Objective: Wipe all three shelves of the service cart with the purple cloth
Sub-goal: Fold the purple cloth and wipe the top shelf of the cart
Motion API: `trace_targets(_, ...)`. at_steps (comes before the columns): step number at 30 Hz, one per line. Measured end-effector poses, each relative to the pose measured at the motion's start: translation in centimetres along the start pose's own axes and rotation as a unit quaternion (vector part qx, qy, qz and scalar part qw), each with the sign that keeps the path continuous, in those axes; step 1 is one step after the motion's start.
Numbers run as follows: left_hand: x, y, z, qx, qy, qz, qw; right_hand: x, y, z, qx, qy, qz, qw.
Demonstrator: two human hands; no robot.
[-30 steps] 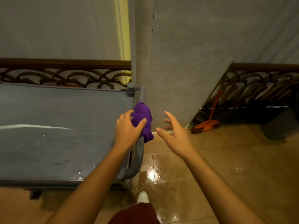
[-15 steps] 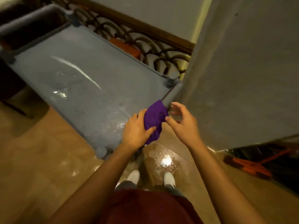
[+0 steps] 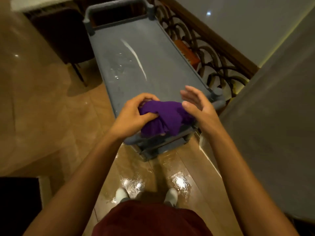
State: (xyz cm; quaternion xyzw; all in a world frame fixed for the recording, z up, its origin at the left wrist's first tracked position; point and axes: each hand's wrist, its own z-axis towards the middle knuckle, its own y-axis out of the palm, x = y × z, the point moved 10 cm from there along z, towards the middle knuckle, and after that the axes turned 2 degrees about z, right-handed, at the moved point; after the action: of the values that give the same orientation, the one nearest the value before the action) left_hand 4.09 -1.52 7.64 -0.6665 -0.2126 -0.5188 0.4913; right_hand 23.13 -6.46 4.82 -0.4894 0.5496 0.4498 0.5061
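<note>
The grey service cart stretches away from me, its wet top shelf carrying a white streak and water drops. At the near end a bunched purple cloth hangs over the cart's near handle bar. My left hand grips the cloth's left side. To the right of the cloth my right hand hovers with fingers spread, holding nothing. The two lower shelves show only as edges under the near end.
A grey pillar stands close on the right. A dark scrolled railing runs behind the cart. A dark chair sits to the left. The wet tiled floor shines around my white shoes.
The view swung so the cart now runs lengthwise away from me. The cloth spread wider along the handle bar. My right hand lifted off it and opened.
</note>
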Motion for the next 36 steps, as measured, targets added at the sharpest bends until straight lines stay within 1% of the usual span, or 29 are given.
trace_targets(2,0.9,-2.0,-1.3,-0.011,-0.016,-0.086,0.996,-0.4,4.2,0.5,-0.1,0.033,0.06,0.993)
trace_targets(3,1.1,-3.0,-2.1,-0.012,-0.024,-0.113,0.993,-0.4,6.6,0.4,-0.147,0.046,0.079,0.985)
trace_targets(4,0.9,-4.3,-2.8,-0.005,-0.03,-0.114,0.993,-0.4,9.3,0.1,-0.184,0.058,0.103,0.976)
trace_targets(5,0.6,-5.5,-3.4,0.007,-0.031,-0.103,0.994,-0.1,11.4,-0.1,-0.198,0.071,0.12,0.97)
trace_targets(7,-0.3,-8.0,-4.5,0.035,-0.041,-0.07,0.996,0.7,14.9,-0.4,-0.195,0.097,0.124,0.968)
trace_targets(8,-1.6,-10.2,-5.7,0.048,-0.051,-0.068,0.995,1.0,17.5,-0.2,-0.188,0.106,0.109,0.97)
trace_targets(9,-2.4,-11.2,-6.2,0.054,-0.06,-0.076,0.994,1.2,18.5,-0.1,-0.172,0.109,0.102,0.974)
trace_targets(11,-4.9,-13.7,-7.6,0.079,-0.094,-0.125,0.985,1.3,20.3,0.5,-0.13,0.111,0.107,0.979)
trace_targets(13,-7.9,-16.3,-9.2,0.113,-0.128,-0.208,0.963,0.7,22.8,1.1,-0.09,0.108,0.123,0.982)
trace_targets(15,-10.9,-18.1,-10.6,0.132,-0.161,-0.257,0.944,-0.1,25.0,1.8,-0.049,0.098,0.149,0.983)
trace_targets(17,-12.9,-18.2,-11.5,0.112,-0.188,-0.299,0.929,-1.0,26.2,2.4,-0.021,0.091,0.176,0.98)
trace_targets(18,-13.6,-18.5,-11.6,0.086,-0.191,-0.323,0.923,-1.3,27.2,2.8,-0.012,0.088,0.181,0.979)
trace_targets(20,-14.1,-19.2,-11.3,0.049,-0.175,-0.345,0.921,-1.4,28.9,3.1,-0.004,0.089,0.2,0.976)
trace_targets(22,-14.1,-21.2,-10.2,0.057,-0.14,-0.338,0.929,-0.5,30.8,3.2,-0.021,0.109,0.261,0.959)
trace_targets(24,-14.1,-23.0,-8.4,0.068,-0.11,-0.344,0.93,1.0,32.5,3.5,-0.03,0.14,0.352,0.925)
trace_targets(26,-14.5,-24.0,-6.0,0.068,-0.099,-0.367,0.922,2.0,33.7,4.5,-0.036,0.136,0.437,0.888)
trace_targets(28,-14.6,-24.6,-3.5,0.055,-0.088,-0.344,0.933,3.0,34.4,5.8,-0.031,0.125,0.485,0.865)
trace_targets(30,-14.6,-25.4,-0.8,0.035,-0.069,-0.266,0.961,3.9,34.8,7.5,-0.013,0.132,0.494,0.859)
trace_targets(32,-14.9,-26.5,2.2,0.025,-0.05,-0.171,0.984,4.3,34.6,9.9,0.02,0.141,0.462,0.875)
trace_targets(33,-15.3,-27.2,4.2,0.024,-0.048,-0.141,0.989,4.4,34.0,11.8,0.049,0.142,0.437,0.887)
trace_targets(34,-15.5,-27.8,5.6,0.022,-0.054,-0.128,0.99,4.4,33.3,13.2,0.08,0.141,0.409,0.898)
trace_targets(36,-16.4,-28.1,9.4,-0.012,-0.077,-0.156,0.985,4.0,31.2,17.3,0.138,0.111,0.36,0.916)
